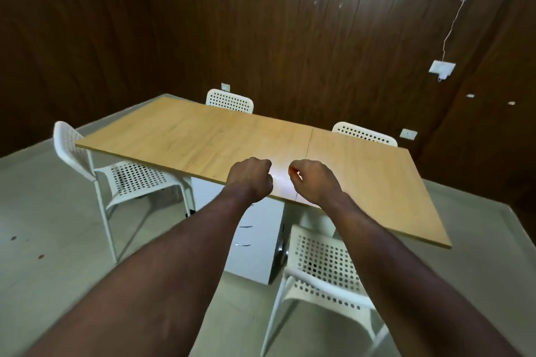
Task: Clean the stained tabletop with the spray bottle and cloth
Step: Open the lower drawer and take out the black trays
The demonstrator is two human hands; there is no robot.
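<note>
A light wooden tabletop (220,136), made of two boards joined at a seam, stands ahead of me. Both my arms reach out over its near edge. My left hand (251,175) is curled into a fist and holds nothing. My right hand (314,178) is curled too, with nothing seen in it. Between the two fists the wood shows a pale shiny patch (280,180). No spray bottle or cloth is in view.
White perforated chairs stand around the table: one at the left (121,174), one near me at the right (322,272), two behind (229,100) (364,133). A white cabinet (255,243) sits under the table. Dark wood panelling backs the room; a cable (452,11) hangs down to a white box.
</note>
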